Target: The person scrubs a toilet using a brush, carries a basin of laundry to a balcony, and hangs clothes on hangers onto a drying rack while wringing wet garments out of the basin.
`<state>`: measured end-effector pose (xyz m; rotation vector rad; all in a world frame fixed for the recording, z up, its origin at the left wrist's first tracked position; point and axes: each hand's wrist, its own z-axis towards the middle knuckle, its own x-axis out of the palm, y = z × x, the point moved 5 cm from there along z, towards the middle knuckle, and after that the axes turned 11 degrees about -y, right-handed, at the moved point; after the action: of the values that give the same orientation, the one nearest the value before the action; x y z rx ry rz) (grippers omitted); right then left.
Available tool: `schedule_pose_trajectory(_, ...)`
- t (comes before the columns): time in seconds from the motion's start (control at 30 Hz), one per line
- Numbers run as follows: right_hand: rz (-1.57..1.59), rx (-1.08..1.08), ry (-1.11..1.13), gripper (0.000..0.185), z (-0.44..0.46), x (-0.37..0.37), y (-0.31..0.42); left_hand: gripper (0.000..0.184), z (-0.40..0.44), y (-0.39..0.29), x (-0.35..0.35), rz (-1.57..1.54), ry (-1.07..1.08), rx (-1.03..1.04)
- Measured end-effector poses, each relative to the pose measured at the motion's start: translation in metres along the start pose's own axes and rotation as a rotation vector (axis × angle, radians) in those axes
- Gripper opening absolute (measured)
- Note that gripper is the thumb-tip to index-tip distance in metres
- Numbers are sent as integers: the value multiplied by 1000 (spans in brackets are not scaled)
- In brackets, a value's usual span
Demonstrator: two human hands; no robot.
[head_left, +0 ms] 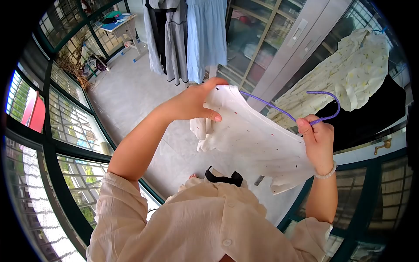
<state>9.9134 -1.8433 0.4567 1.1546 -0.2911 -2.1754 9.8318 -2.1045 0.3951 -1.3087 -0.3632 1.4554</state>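
Observation:
A white garment with small dark and red marks point(257, 135) hangs spread between my two hands. A purple hanger point(279, 108) runs along its neckline, with the hook curving up at the right. My left hand point(198, 102) is at the garment's left shoulder, with fingers behind the cloth and the thumb in front. My right hand point(317, 135) is closed round the hanger near the base of its hook, beside the garment's right edge. The hanger's ends are hidden by the cloth and my hand.
Light blue point(205, 37) and grey clothes point(175, 46) hang ahead. A patterned pale garment point(349, 70) and a black one point(375, 118) hang at the right. A small table point(118, 24) stands at the far left, beyond the grey floor point(122, 94).

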Motion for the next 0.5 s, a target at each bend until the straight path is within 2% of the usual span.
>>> schedule_pose_trajectory(0.1, -64, -47, 99, 27, -5, 19, -18, 48, 1, 57, 16, 45, 94, -128)
schedule_pose_trajectory(0.13, -67, -26, 51, 28, 3, 10, -13, 42, 1, 53, 16, 186, 19, 93)
schedule_pose_trajectory(0.23, -56, 15, -111, 30, 25, -28, 21, 40, 16, 15, -8, -141, -159, 47)
schedule_pose_trajectory(0.27, -50, 9, -74, 30, 23, -19, 15, 39, 23, 19, -10, -33, -123, -14)
schedule_pose_trajectory(0.37, -189, -93, 206, 28, 23, 25, -10, 45, 36, 33, 8, 284, 98, 329)
schedule_pose_trajectory(0.4, -111, -9, 56, 27, 27, 20, -11, 38, 37, 29, 10, 241, 20, 456)
schedule_pose_trajectory(0.5, -89, 147, -6, 27, 39, 9, 4, 29, 48, 0, -7, 275, -122, 713)
